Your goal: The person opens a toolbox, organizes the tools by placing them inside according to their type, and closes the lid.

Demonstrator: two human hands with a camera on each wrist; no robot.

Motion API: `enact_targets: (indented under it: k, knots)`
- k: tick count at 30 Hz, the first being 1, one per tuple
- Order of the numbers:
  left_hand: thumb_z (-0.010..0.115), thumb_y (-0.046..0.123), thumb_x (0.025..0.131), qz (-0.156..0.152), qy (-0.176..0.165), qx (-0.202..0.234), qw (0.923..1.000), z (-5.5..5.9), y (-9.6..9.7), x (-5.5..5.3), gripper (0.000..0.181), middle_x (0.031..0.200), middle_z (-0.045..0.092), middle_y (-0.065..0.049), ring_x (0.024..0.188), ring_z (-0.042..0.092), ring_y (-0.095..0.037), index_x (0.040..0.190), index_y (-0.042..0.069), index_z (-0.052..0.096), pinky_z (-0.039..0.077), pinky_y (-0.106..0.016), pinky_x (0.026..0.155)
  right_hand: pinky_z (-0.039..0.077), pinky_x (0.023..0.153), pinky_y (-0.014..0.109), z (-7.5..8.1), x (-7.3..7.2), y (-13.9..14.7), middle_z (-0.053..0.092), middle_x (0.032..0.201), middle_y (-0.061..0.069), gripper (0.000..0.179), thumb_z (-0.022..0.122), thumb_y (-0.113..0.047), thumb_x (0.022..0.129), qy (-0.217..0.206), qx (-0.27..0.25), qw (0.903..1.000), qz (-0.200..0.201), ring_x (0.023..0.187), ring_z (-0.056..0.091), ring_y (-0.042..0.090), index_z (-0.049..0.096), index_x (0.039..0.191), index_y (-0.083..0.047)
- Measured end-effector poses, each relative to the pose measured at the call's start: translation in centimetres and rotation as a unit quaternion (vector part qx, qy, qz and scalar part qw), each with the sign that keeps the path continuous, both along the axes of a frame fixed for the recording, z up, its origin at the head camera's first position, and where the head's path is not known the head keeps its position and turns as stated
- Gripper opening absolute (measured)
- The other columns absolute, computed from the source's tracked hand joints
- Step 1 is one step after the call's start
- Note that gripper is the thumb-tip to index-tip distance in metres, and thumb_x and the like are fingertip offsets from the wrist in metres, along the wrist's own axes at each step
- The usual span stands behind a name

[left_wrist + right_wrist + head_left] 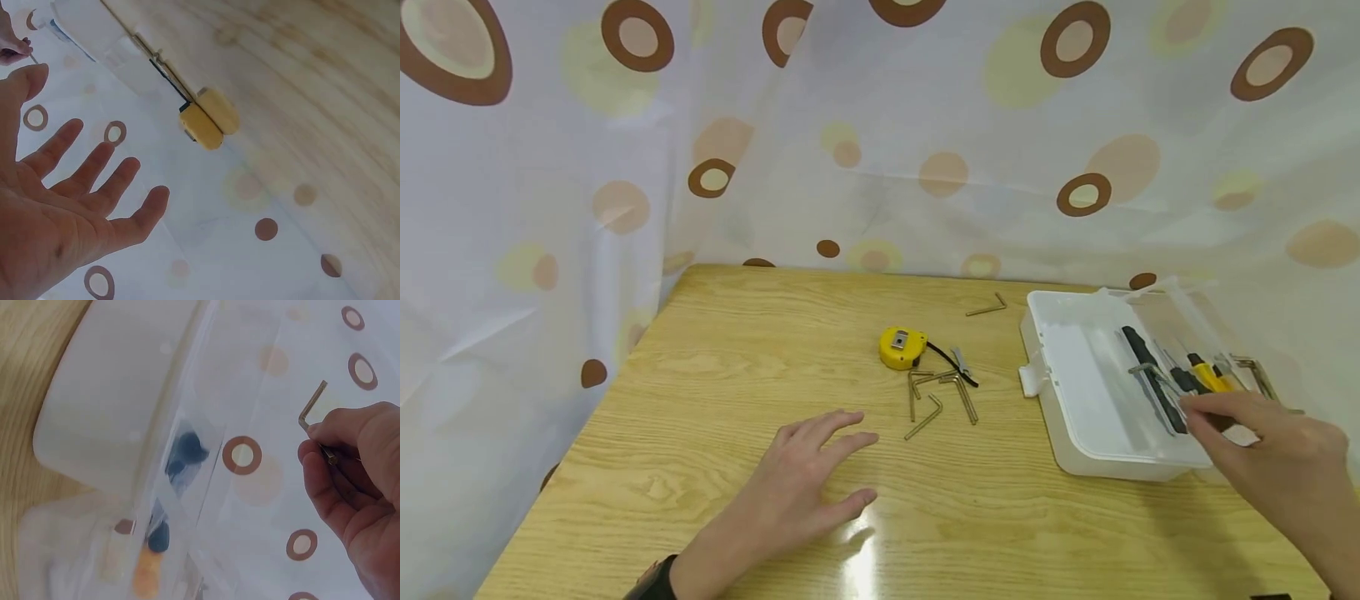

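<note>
- Nearest the camera, at seven o'clock, my left hand hangs over the tabletop, fingers spread and holding nothing.
- At four o'clock my right hand, well apart from the left, pinches a bent hex key between thumb and finger, over the right side of the white box. I cannot tell whether its tip touches anything.
- That box sits between three and four o'clock, its clear lid thrown back to the right.
- Done, as I judge it: a black tool and a yellow-handled tool are stowed at the box's right side. Whether they lie in the box or in the lid I cannot tell. More bent metal shows beyond them, too unclear to place.
- Left out: several loose hex keys at five o'clock from the middle, one lone key towards three, and the yellow tape measure near six, its black strap trailing right.
- By my reckoning it's partway: much of the box's white floor is bare, and these pieces lie outside.
</note>
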State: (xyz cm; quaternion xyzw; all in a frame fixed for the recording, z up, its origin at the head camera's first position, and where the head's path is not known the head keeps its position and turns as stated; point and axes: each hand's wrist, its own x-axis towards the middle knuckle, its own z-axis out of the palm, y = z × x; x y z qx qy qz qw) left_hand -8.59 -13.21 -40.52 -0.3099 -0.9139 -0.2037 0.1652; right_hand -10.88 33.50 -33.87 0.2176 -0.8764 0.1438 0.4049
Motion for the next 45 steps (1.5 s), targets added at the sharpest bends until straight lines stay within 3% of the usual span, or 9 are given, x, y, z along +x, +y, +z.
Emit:
enact_targets:
  k: [4,9,23,30,34,37,41,44,45]
  knots:
    - [0.078,0.048,0.087,0.003,-0.005,0.0,1.0,-0.1,-0.1,0.0,0.055,0.145,0.059,-0.001,0.134,0.057,-0.022,0.134,0.025,0.065,0.051,-0.052,0.101,0.031,0.047,0.006,0.2,-0.7,1.9,0.057,0.08,-0.04,0.058,0.057,-0.045,0.102,-0.015,-0.057,0.9976,-0.037,0.08,0.036,-0.037,0.076,0.086,0.007]
    - [0.077,0.049,0.087,0.004,-0.003,-0.002,1.0,-0.2,-0.1,0.0,0.054,0.146,0.059,-0.001,0.134,0.057,-0.023,0.135,0.025,0.065,0.051,-0.054,0.102,0.03,0.055,-0.001,0.2,-1.6,4.2,0.044,0.085,-0.052,0.011,0.066,0.018,0.083,-0.071,-0.125,0.9828,-0.115,0.077,0.032,-0.035,0.07,0.093,0.02]
    - [0.077,0.049,0.087,0.008,-0.013,0.0,0.9999,-0.3,0.0,0.3,0.054,0.145,0.06,0.0,0.135,0.056,-0.021,0.134,0.027,0.065,0.05,-0.056,0.101,0.03,0.052,-0.002,-1.5,-3.5,7.4,0.032,0.076,-0.056,0.014,0.058,0.018,0.087,-0.123,-0.188,0.9576,-0.18,0.063,0.031,-0.032,0.065,0.098,0.024]
    - [0.077,0.047,0.087,0.007,-0.01,-0.007,0.9999,-0.3,-0.2,0.2,0.053,0.145,0.06,0.0,0.135,0.056,-0.021,0.134,0.026,0.065,0.049,-0.055,0.102,0.032,0.05,0.002,-2.1,-3.5,7.6,0.052,0.066,-0.029,0.015,0.055,0.011,0.094,-0.155,-0.201,0.9518,-0.173,0.059,0.033,-0.028,0.068,0.093,0.019]
    - [0.077,0.046,0.087,0.0,-0.01,-0.015,0.9998,-0.1,-0.1,0.3,0.05,0.145,0.059,0.0,0.134,0.056,-0.022,0.132,0.026,0.067,0.049,-0.055,0.101,0.033,0.047,0.003,-1.9,-3.5,7.6,0.033,0.074,-0.053,0.016,0.055,0.015,0.092,-0.158,-0.191,0.956,-0.157,0.058,0.034,-0.028,0.063,0.099,0.027]
    - [0.076,0.047,0.088,-0.003,-0.011,-0.028,0.9996,0.2,0.1,0.4,0.048,0.145,0.059,0.0,0.134,0.057,-0.022,0.13,0.026,0.067,0.049,-0.055,0.101,0.033,0.047,0.003,-1.8,-3.5,7.7,0.032,0.075,-0.053,0.014,0.058,0.015,0.091,-0.156,-0.173,0.9592,-0.16,0.059,0.032,-0.029,0.064,0.098,0.026]
    - [0.075,0.047,0.089,-0.004,-0.013,-0.049,0.9987,0.5,0.3,0.4,0.045,0.143,0.061,0.0,0.132,0.059,-0.023,0.129,0.026,0.068,0.05,-0.054,0.101,0.031,0.049,0.003,-1.9,-3.4,7.8,0.067,0.065,-0.002,0.015,0.06,0.012,0.092,-0.155,-0.14,0.9621,-0.175,0.063,0.028,-0.031,0.065,0.098,0.024]
    - [0.072,0.045,0.093,-0.013,-0.036,-0.065,0.9971,0.7,0.6,0.1,0.043,0.143,0.06,0.0,0.132,0.058,-0.024,0.13,0.026,0.067,0.05,-0.053,0.101,0.029,0.053,0.002,-1.9,-3.3,7.8,0.062,0.089,0.045,0.018,0.059,0.008,0.093,-0.149,-0.129,0.9627,-0.186,0.066,0.025,-0.032,0.065,0.1,0.024]
    - [0.07,0.046,0.094,-0.015,-0.05,-0.076,0.9958,0.8,0.8,-0.1,0.043,0.145,0.059,0.001,0.134,0.056,-0.025,0.132,0.026,0.066,0.049,-0.053,0.101,0.028,0.054,0.001,-1.9,-3.2,7.7,0.062,0.09,0.045,0.019,0.059,0.007,0.093,-0.14,-0.128,0.964,-0.186,0.067,0.025,-0.032,0.066,0.099,0.024]
